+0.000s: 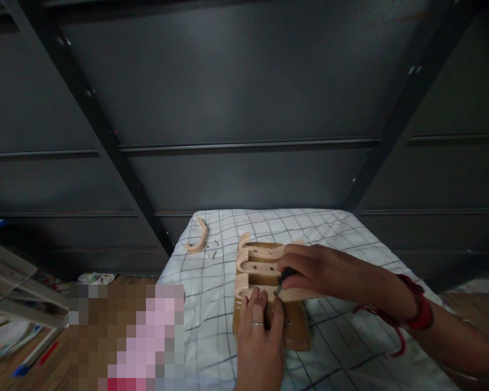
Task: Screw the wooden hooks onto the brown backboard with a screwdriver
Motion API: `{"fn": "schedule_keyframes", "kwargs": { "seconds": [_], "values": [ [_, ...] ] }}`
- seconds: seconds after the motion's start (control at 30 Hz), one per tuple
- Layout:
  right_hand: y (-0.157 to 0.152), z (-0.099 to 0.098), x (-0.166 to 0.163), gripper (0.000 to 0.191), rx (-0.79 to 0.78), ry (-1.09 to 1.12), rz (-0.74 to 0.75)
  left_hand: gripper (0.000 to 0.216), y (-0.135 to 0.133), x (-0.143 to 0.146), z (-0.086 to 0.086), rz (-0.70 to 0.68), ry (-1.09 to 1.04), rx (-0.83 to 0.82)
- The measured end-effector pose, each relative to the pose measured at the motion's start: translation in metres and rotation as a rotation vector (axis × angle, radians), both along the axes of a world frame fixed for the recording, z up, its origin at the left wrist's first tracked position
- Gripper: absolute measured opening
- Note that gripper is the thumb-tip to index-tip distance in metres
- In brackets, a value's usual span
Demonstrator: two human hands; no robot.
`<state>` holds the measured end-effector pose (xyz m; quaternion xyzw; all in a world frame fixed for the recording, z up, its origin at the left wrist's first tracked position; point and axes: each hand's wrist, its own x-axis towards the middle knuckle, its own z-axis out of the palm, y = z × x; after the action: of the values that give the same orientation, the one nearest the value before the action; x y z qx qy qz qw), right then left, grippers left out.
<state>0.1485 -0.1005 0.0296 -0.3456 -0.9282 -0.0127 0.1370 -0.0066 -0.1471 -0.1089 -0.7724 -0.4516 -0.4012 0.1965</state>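
Note:
A brown wooden board [299,328] lies on the checked cloth, with several pale curved wooden hooks [263,266] set across it side by side. Dark holes show in the hooks. My right hand [305,266] is closed around a short dark-handled screwdriver [286,275]. Its tip points down at the nearest hook, close to my left thumb. My left hand [261,331], wearing a ring, lies with fingers stretched out and apart, fingertips pressing on that nearest hook. Whether a small screw sits under the tip is hard to make out.
One loose curved wooden hook [204,237] lies at the cloth's far left, with several small screws [213,254] beside it. A dark panelled wall [244,179] rises behind the cloth-covered surface [212,326]. At lower left stands a pale shelf [14,271] over a wooden floor.

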Motion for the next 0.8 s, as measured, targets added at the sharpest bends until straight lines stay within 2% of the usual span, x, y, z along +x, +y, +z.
{"fn": "schedule_keyframes", "kwargs": {
  "seconds": [0.1, 0.17, 0.27, 0.37, 0.47, 0.53, 0.7, 0.8],
  "values": [
    [0.003, -0.009, -0.006, 0.021, 0.267, -0.024, -0.031, 0.027, 0.0, 0.0, 0.001, 0.005, -0.012, 0.024],
    [0.003, -0.013, -0.011, 0.028, 0.429, -0.009, -0.127, 0.028, 0.0, 0.0, 0.001, 0.006, -0.007, 0.026],
    [0.0, -0.015, -0.018, 0.034, 0.527, -0.026, -0.244, 0.029, 0.0, 0.0, -0.001, 0.011, 0.013, 0.009],
    [-0.004, -0.011, -0.022, 0.038, 0.429, -0.125, -0.305, 0.027, 0.0, 0.0, -0.002, 0.018, 0.021, 0.008],
    [-0.006, -0.006, -0.021, 0.032, 0.234, -0.086, -0.323, 0.028, 0.0, -0.001, -0.002, 0.024, 0.025, 0.014],
    [-0.007, -0.002, -0.016, 0.021, 0.089, 0.003, -0.249, 0.028, 0.0, -0.001, -0.001, 0.022, 0.021, 0.022],
    [-0.009, 0.008, 0.003, 0.023, -0.25, 0.074, 0.022, 0.028, 0.0, -0.001, -0.001, 0.005, 0.017, 0.011],
    [-0.006, 0.01, 0.007, 0.012, -0.297, 0.093, 0.013, 0.028, 0.0, -0.001, -0.002, 0.0, 0.007, -0.007]
  ]
}}
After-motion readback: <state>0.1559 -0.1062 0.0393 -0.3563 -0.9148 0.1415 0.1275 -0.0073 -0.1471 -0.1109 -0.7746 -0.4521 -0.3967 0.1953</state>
